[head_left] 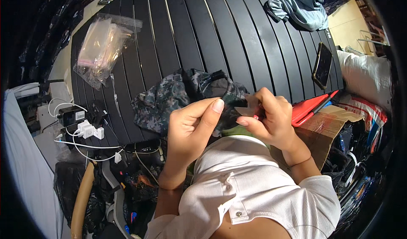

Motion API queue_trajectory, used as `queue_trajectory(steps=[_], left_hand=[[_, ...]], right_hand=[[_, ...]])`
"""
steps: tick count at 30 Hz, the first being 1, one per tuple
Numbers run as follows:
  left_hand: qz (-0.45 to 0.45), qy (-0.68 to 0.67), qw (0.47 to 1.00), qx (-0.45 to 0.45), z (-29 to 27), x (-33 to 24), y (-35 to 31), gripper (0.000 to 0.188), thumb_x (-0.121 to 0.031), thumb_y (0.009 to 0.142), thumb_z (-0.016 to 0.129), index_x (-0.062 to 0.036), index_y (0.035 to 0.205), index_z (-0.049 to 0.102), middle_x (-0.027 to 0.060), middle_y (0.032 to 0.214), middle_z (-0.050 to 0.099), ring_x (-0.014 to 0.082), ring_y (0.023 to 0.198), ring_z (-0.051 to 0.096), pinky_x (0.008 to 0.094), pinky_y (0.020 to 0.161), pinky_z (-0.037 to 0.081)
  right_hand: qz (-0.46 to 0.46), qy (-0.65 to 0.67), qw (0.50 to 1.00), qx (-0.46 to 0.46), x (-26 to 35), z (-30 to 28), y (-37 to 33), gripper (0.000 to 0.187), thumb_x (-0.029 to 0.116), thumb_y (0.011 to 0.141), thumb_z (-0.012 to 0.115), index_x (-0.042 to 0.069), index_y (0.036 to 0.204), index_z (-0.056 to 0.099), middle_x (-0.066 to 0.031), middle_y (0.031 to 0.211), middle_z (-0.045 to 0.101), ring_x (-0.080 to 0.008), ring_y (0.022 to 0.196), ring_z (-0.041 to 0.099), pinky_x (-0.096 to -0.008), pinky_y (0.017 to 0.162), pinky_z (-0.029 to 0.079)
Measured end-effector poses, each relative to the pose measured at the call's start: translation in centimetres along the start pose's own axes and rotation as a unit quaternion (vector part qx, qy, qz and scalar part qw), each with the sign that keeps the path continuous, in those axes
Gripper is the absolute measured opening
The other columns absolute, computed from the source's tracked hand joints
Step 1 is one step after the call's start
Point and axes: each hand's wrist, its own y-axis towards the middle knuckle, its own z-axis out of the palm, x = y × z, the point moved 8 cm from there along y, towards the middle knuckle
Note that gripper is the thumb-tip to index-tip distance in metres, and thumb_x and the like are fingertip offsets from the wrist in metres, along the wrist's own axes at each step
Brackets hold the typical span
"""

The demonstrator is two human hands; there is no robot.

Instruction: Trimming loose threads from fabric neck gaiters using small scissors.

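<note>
A crumpled camouflage garment [163, 101] with a dark band lies at the near edge of the black slatted table, in front of me. My left hand [190, 126] is closed in a pinch, thumb against forefinger, over the garment's dark part. What sits between those fingertips is too small to make out. To the right, my right hand [273, 118] curls its fingers and thumb around a small pale, pointed, blade-like piece [247, 111] with a bit of red by the thumb. The two hands are apart, with dark cloth showing between them.
On the black slatted table [190, 35] are clear plastic bags [101, 48], a phone [322, 65] and light-blue cloth [299, 5]. A red case [303, 114] and cardboard box [322, 131] stand right. White chargers [89, 130] with cables lie left.
</note>
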Motion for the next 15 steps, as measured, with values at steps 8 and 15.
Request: queue_trajectory(steps=[8, 15], left_hand=[[-0.002, -0.022, 1.000, 0.000, 0.16, 0.02, 0.16, 0.018, -0.007, 0.088, 0.056, 0.0076, 0.098, 0.061, -0.0064, 0.067, 0.050, -0.0017, 0.059, 0.039, 0.0146, 0.048, 0.029], [-0.004, -0.040, 0.999, -0.004, 0.32, 0.64, 0.21, 0.018, -0.005, 0.087, 0.056, 0.0075, 0.099, 0.060, -0.0032, 0.073, 0.056, 0.0000, 0.063, 0.045, 0.0144, 0.053, 0.035]], right_hand=[[0.016, -0.009, 1.000, 0.006, -0.65, 0.32, -0.62, 0.039, 0.027, 0.070, 0.075, 0.002, 0.071, 0.045, -0.0049, 0.048, 0.036, -0.0146, 0.039, 0.038, -0.0244, 0.039, 0.031], [0.035, -0.032, 0.999, 0.024, -0.62, 0.68, -0.41, 0.036, 0.026, 0.072, 0.074, 0.002, 0.072, 0.046, -0.0062, 0.047, 0.036, -0.0176, 0.037, 0.038, -0.0265, 0.039, 0.031]])
